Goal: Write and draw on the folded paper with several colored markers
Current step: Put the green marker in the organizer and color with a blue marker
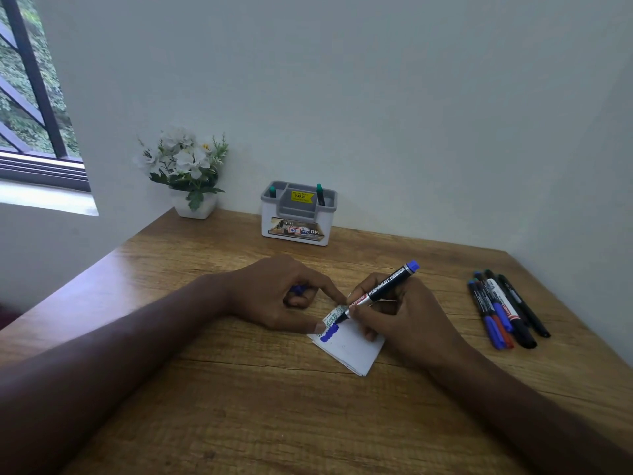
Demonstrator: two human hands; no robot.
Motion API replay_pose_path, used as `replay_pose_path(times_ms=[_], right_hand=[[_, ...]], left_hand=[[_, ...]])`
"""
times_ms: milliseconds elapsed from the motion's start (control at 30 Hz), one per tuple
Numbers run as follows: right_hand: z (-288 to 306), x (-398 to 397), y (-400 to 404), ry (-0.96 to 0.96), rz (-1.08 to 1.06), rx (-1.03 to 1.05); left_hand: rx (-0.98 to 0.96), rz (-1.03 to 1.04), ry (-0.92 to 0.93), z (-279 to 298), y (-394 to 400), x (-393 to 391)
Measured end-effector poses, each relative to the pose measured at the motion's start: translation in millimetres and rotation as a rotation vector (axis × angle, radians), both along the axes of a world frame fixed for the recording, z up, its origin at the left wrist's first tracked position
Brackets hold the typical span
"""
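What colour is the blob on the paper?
Blue blob, on the folded paper, seen in the head view.

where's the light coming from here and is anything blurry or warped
Head view: daylight enters from the window at left, leaving soft, faint shadows; wide-angle lens bends the table edges and stretches the forearms; the right hand and blue marker look sharp, small label print stays unreadable.

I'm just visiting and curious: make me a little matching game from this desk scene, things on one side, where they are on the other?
Things:
1. blue marker
2. folded paper
3. flower pot
4. loose markers

Places:
A. far left, by the wall
B. right side of the desk
C. in the right hand
D. flat on the desk under both hands

Pairs: 1-C, 2-D, 3-A, 4-B
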State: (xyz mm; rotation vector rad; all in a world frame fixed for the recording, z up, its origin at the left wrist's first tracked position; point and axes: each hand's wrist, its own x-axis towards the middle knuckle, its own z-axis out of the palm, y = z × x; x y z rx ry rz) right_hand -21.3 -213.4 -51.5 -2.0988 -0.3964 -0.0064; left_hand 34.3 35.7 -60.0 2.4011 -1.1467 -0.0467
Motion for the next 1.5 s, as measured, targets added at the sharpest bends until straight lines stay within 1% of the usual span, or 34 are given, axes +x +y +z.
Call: replay_pose_path(times_ms=[567, 1100, 1500], right_hand=[[-0.3, 2.0, -1.0, 0.031, -0.045, -0.012], [-0.7, 3.2, -1.9, 0.041, -0.030, 0.023], [-1.4, 4.2, -2.4, 0.038, -0.049, 0.024]], left_hand=[[0.022, 0.005, 0.017, -1.3, 0.6, 1.1], [0.036, 0.013, 0.003, -0.9, 0.1, 0.4], [0.033, 0.015, 0.032, -0.4, -0.4, 0.4]])
